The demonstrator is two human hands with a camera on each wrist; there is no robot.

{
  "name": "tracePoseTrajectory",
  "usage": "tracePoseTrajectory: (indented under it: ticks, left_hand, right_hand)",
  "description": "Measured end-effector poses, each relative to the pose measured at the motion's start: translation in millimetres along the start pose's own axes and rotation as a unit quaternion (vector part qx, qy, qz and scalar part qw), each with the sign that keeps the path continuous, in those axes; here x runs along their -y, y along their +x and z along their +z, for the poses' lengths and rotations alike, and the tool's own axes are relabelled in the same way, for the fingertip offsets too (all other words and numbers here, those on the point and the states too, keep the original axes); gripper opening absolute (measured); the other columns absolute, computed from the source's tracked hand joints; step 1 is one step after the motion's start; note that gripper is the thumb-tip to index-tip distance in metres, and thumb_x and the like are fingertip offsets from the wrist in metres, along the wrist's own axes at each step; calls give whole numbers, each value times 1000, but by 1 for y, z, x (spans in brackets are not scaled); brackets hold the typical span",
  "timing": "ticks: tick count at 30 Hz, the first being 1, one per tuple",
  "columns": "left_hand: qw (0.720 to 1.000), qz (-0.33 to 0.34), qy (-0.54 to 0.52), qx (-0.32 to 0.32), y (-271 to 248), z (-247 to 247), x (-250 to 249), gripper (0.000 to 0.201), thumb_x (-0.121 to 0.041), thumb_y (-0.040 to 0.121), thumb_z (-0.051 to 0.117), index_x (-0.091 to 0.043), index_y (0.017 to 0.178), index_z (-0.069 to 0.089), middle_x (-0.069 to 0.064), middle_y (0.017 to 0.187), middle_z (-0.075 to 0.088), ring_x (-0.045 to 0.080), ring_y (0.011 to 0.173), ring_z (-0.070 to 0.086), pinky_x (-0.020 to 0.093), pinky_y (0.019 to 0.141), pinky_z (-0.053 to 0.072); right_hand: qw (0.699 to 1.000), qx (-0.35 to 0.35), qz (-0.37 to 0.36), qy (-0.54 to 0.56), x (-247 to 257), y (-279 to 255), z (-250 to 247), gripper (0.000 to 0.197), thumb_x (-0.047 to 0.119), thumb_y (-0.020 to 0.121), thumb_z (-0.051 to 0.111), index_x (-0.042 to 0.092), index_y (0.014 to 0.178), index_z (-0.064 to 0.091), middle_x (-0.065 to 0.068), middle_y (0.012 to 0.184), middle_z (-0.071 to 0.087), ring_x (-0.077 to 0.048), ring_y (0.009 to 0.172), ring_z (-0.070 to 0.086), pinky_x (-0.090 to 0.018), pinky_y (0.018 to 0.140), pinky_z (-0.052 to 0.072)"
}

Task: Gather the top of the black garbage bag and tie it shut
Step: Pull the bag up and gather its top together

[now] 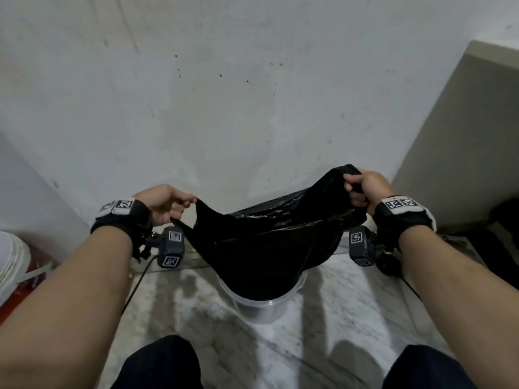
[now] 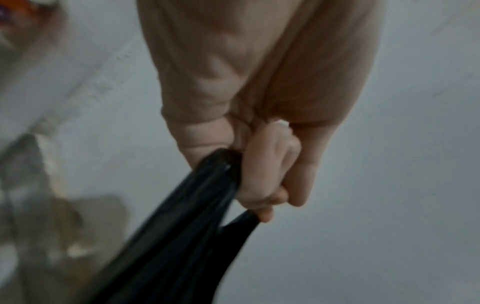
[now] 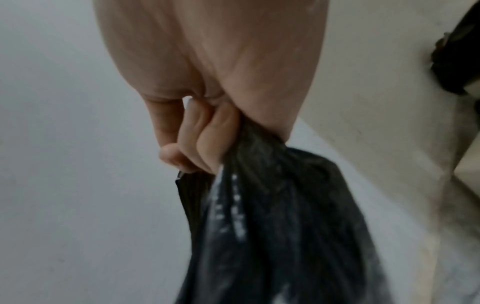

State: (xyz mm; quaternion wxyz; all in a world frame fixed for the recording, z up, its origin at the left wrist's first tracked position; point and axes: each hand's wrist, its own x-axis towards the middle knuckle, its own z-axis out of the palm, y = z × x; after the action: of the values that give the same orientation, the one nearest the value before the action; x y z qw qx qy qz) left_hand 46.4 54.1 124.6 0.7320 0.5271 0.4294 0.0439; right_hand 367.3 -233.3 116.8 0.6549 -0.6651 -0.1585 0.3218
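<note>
A black garbage bag (image 1: 269,242) sits in a clear plastic bin (image 1: 261,301) on the floor, its top pulled up and stretched wide. My left hand (image 1: 168,203) grips the bag's left corner in curled fingers; in the left wrist view the black plastic (image 2: 187,236) runs out of that left hand (image 2: 262,176). My right hand (image 1: 365,189) grips a bunched right corner, held a little higher. The right wrist view shows the right hand (image 3: 205,142) closed round the gathered plastic (image 3: 272,226). The bag's mouth between the hands lies slack and folded over.
A stained white wall (image 1: 224,94) stands close behind the bin. A beige block (image 1: 463,141) juts out at the right, with dark objects (image 1: 505,217) beside it. A white pail (image 1: 11,265) stands at the left edge. My knees (image 1: 160,363) are at the bottom, over a marble floor (image 1: 323,318).
</note>
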Motion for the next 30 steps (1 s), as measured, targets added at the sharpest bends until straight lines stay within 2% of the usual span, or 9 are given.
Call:
tracePoseTrajectory:
  ticks: [4, 8, 11, 14, 17, 20, 25, 28, 30]
  left_hand:
    - [998, 46, -34, 7, -8, 20, -27, 13, -6, 89, 51, -1, 89, 63, 1, 67, 50, 4, 39, 45, 13, 37, 39]
    - [998, 48, -42, -5, -16, 21, -30, 20, -12, 82, 52, -2, 93, 65, 4, 73, 64, 15, 59, 66, 31, 61, 61]
    - [997, 54, -49, 6, -17, 21, -15, 31, -7, 79, 42, -3, 100, 64, 8, 86, 73, 24, 76, 73, 39, 73, 60]
    - [995, 59, -74, 30, -16, 25, 10, 46, 7, 77, 31, -7, 109, 61, 5, 88, 76, 24, 77, 75, 36, 71, 61]
    - [990, 94, -106, 4, -13, 22, 29, 56, 15, 79, 30, -14, 118, 58, 5, 93, 75, 20, 78, 75, 32, 71, 60]
    - [985, 120, -121, -16, -12, 16, 43, 51, 13, 86, 39, -16, 126, 53, 9, 102, 71, 16, 73, 74, 27, 62, 59]
    - [983, 141, -114, -18, -8, 27, 52, 47, 9, 82, 56, -14, 122, 58, 10, 94, 75, 14, 66, 72, 25, 66, 59]
    - [989, 132, -70, 1, 1, 42, 50, 37, -3, 82, 63, -17, 116, 63, 9, 93, 73, 15, 68, 69, 27, 73, 57]
    - [993, 113, -19, 32, 5, 54, 49, 22, -16, 82, 68, -15, 104, 67, 8, 87, 72, 17, 68, 66, 28, 70, 55]
  right_hand:
    - [999, 10, -5, -46, 6, -1, 10, 21, 13, 91, 47, 15, 71, 42, -1, 44, 40, -9, 25, 18, -11, 40, 14]
    - [999, 32, 7, -39, 3, -9, 22, 21, 16, 91, 44, 11, 70, 42, -5, 41, 46, -14, 26, 23, -14, 37, 17]
    - [997, 61, 41, 34, 4, -17, 34, 19, 15, 81, 38, 2, 70, 47, -13, 50, 56, -22, 34, 38, -21, 36, 30]
    - [987, 116, 75, 77, 2, -23, 58, 34, 16, 62, 40, 1, 87, 57, -17, 65, 64, -27, 46, 51, -28, 44, 47]
    - [980, 148, 85, 99, 1, -28, 92, 42, 2, 65, 34, 4, 98, 59, -18, 76, 67, -28, 53, 59, -34, 50, 56]
    - [978, 170, 91, 78, -3, -29, 129, 49, -8, 72, 22, 6, 100, 60, -17, 86, 66, -29, 62, 63, -38, 57, 59]
    - [976, 179, 115, 54, -23, -33, 177, 66, -8, 71, 25, 6, 129, 54, -15, 124, 55, -30, 99, 56, -47, 72, 58]
    - [973, 195, 120, 35, -39, -37, 199, 69, -6, 70, 27, 14, 131, 53, -10, 122, 52, -24, 96, 54, -44, 77, 52]
    - [972, 194, 123, 48, -52, -36, 209, 70, -5, 65, 31, 15, 128, 55, -11, 113, 57, -23, 84, 58, -37, 69, 53]
